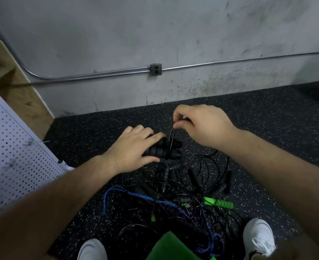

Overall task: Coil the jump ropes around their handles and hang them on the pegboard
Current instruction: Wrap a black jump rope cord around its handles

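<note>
Head view, looking down: the left hand [136, 145] grips a pair of black handles [166, 151] held side by side, with the fingers laid across their top and the thumb beneath. The handles are ridged, and their ends point right, toward the other hand. The right hand [202, 124] is just beside and slightly above them. Its thumb and fingertips pinch a thin black cord [171, 136], and the other fingers are curled in. The cord drops from the pinch and crosses over both handles near their right ends, touching them.

Directly below the hands, toward the near edge of the floor [267, 128], lies a tangled pile of ropes [183, 184]. It is made up of black ridged handles and loose black cords that loop over one another. A green handle [219, 203] lies at the pile's right side, and a blue rope [140, 197] runs along its left side toward the bottom. Two white shoes [92, 249] stand on either side of the pile's near end.

A white pegboard [14, 147] leans at the floor's left edge, well apart from the handles. A grey wall [173, 34] rises at the far edge, with a metal conduit [230, 61] and an outlet box [156, 69] on it.
</note>
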Tool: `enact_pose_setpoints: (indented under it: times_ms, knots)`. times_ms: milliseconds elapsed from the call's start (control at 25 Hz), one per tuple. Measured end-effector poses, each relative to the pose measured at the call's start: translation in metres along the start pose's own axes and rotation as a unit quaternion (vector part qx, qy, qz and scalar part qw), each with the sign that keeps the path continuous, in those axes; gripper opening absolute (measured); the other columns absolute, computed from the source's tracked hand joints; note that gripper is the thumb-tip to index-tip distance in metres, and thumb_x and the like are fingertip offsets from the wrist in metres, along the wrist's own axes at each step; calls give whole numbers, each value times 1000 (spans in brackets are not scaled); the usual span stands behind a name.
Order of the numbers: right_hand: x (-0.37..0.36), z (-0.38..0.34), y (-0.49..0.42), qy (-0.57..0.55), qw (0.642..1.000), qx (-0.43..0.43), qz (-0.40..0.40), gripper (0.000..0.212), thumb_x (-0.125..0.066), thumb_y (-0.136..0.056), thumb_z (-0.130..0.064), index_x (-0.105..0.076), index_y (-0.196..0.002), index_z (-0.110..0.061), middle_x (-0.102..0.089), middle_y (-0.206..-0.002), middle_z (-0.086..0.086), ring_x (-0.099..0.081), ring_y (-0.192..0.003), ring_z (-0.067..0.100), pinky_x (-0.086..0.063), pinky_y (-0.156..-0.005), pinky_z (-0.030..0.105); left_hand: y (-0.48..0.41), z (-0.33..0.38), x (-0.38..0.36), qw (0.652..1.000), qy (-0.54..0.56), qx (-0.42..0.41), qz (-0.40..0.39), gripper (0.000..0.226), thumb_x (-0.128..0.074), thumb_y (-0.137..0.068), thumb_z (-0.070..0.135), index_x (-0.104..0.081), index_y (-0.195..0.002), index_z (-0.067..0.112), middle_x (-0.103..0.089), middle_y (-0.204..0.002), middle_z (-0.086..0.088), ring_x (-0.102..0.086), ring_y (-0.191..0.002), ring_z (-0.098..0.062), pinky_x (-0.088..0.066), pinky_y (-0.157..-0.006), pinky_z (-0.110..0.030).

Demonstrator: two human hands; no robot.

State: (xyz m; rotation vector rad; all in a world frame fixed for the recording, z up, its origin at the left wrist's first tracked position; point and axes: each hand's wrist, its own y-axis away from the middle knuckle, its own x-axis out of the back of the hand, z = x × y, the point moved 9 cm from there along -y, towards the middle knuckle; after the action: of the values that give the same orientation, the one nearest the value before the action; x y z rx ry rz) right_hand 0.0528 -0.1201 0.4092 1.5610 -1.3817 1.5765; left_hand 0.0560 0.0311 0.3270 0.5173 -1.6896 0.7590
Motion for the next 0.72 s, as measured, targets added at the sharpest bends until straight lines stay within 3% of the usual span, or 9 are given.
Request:
enact_pose_setpoints:
  times_ms: [80, 160, 280, 360, 440, 600, 720]
  knots:
    - [-16, 21, -3, -29, 999, -17, -24, 12, -61, -95, -46, -63, -96, -34, -64, -84, -15, -58, -77, 8, -44, -64, 28, -1, 16, 4, 999, 40, -22, -5, 75, -48, -88, 71, -35, -150, 32, -51, -127, 8, -44, -114, -14, -38, -98, -38]
    - [-41, 43, -3, -125, 989, -49, -65, 10, -67, -92, -42, -68, -92, -32, -68, -86, -15, -63, -81, 9, -51, -72, 30, -1, 27, 9, 995, 97, -29, -8, 75, -52, -88, 69, -33, -151, 35, -47, -128, 12, -40, -117, -11, -35, -102, -38]
    - [-70, 60, 3, -334, 934, -98, -88, 7, -69, -93, -22, -72, -87, -20, -71, -86, -9, -64, -81, 7, -53, -80, 29, -2, 30, 6, 981, 190, -3, -42, 78, -62, -89, 59, -26, -155, 39, -40, -132, 16, -33, -122, -5, -29, -109, -37]
    - [-90, 56, 15, -462, 870, -134, -109, 20, -64, -94, -5, -68, -81, -19, -67, -81, -5, -63, -74, 2, -51, -76, 24, -3, 26, 10, 976, 217, 18, -25, 79, -64, -90, 56, -26, -156, 36, -40, -132, 17, -32, -123, -5, -28, -111, -38]
    - [-111, 45, 28, -473, 857, -164, -121, 34, -55, -96, 7, -60, -78, -21, -60, -76, -5, -60, -64, -5, -48, -69, 17, -5, 20, 16, 980, 195, 43, 14, 80, -62, -90, 58, -27, -157, 30, -42, -133, 14, -34, -123, -6, -30, -112, -40]
    - [-146, 9, 46, -400, 872, -221, -177, 38, -36, -109, -26, -60, -83, -11, -59, -67, 2, -55, -52, 9, -43, -51, 19, -8, 8, 14, 987, 116, 105, 47, 81, -59, -92, 59, -27, -158, 23, -44, -137, 6, -37, -125, -14, -35, -110, -44]
    - [-150, -16, 49, -400, 865, -212, -216, 31, -35, -109, -33, -55, -100, -11, -58, -68, 4, -54, -50, 16, -44, -52, 27, -9, -8, 12, 988, 54, 134, 62, 80, -62, -91, 56, -32, -157, 22, -48, -133, 3, -42, -121, -20, -37, -105, -42]
